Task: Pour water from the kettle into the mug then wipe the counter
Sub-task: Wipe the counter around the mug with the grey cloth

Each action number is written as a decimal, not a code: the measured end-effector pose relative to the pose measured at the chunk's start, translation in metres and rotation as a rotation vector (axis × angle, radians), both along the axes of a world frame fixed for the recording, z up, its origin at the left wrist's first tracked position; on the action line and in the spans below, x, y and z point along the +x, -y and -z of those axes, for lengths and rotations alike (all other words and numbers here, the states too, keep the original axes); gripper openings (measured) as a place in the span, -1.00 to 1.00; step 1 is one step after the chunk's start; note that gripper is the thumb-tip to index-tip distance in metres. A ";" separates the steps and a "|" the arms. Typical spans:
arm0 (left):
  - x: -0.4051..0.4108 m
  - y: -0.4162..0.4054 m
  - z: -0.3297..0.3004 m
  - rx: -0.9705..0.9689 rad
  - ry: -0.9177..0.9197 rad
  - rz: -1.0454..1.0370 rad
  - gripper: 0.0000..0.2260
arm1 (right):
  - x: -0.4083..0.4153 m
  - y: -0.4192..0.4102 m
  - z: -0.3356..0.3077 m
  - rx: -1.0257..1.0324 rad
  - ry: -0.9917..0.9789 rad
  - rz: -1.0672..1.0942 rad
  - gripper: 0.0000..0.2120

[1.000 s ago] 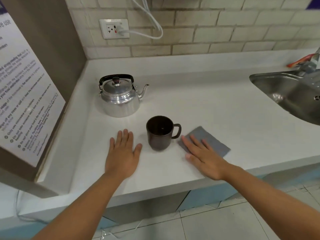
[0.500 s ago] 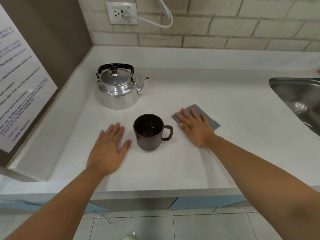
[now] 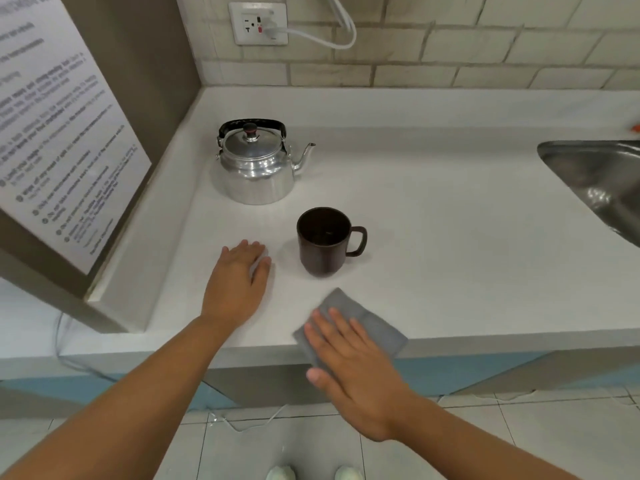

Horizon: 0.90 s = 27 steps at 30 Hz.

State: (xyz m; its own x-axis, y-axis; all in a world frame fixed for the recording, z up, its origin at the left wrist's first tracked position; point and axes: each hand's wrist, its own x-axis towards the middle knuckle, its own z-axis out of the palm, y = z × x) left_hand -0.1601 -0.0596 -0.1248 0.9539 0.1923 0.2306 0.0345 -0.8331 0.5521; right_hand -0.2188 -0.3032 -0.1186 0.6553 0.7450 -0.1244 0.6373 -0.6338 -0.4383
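A shiny metal kettle (image 3: 258, 164) with a black handle stands at the back left of the white counter (image 3: 450, 237), spout pointing right. In front of it is a dark brown mug (image 3: 323, 240), handle to the right. My left hand (image 3: 239, 282) lies flat on the counter, left of the mug, holding nothing. My right hand (image 3: 353, 368) presses flat on a grey cloth (image 3: 374, 323) at the counter's front edge, below the mug. Part of the cloth hangs over the edge.
A steel sink (image 3: 595, 181) is set into the counter at the right. A panel with a printed notice (image 3: 59, 126) closes the left side. A wall socket (image 3: 259, 24) with a white cable sits on the tiled wall behind. Tiled floor lies below.
My right hand has slid the grey cloth from right of the mug toward me, down to the counter's front edge. My left hand stays flat beside the mug.
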 end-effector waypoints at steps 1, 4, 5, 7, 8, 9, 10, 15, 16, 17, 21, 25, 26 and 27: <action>-0.007 -0.005 -0.002 -0.052 0.014 -0.016 -0.66 | 0.000 -0.017 0.000 0.000 0.002 -0.040 -0.39; -0.022 -0.022 -0.014 -0.174 0.057 -0.109 -0.71 | 0.022 -0.078 0.001 -0.039 0.022 -0.114 -0.43; -0.025 -0.028 -0.019 -0.183 0.086 -0.139 -0.72 | 0.033 -0.098 -0.001 -0.057 0.021 -0.123 -0.44; -0.031 -0.036 -0.027 -0.183 0.132 -0.169 -0.74 | 0.054 -0.130 -0.005 -0.087 0.006 -0.126 -0.45; -0.034 -0.039 -0.030 -0.187 0.144 -0.167 -0.74 | 0.064 -0.141 -0.008 -0.094 -0.007 -0.117 -0.44; -0.036 -0.039 -0.031 -0.189 0.154 -0.156 -0.75 | 0.070 -0.149 -0.011 -0.085 -0.026 -0.097 -0.44; -0.040 -0.038 -0.032 -0.185 0.164 -0.133 -0.75 | 0.074 -0.153 -0.014 -0.055 -0.045 -0.067 -0.43; -0.053 -0.010 -0.023 -0.121 0.205 0.068 -0.77 | 0.041 -0.092 -0.015 0.189 0.026 0.058 -0.51; -0.051 -0.001 -0.019 -0.129 0.169 0.072 -0.73 | 0.028 -0.067 -0.011 0.238 0.051 0.116 -0.54; -0.048 0.007 -0.015 -0.148 0.099 0.063 -0.66 | 0.016 -0.043 -0.008 0.290 0.064 0.217 -0.56; -0.014 0.015 -0.001 0.085 -0.326 0.009 -0.46 | 0.025 0.005 -0.009 0.285 0.115 0.584 -0.53; 0.031 -0.021 -0.012 0.316 -0.518 -0.087 -0.43 | 0.076 0.014 -0.006 -0.040 0.069 0.628 -0.45; 0.041 -0.026 -0.015 0.326 -0.547 -0.105 -0.40 | 0.084 0.015 -0.005 -0.084 0.051 0.622 -0.44; 0.049 -0.025 -0.017 0.322 -0.558 -0.095 -0.39 | 0.089 0.015 -0.003 -0.119 0.041 0.608 -0.43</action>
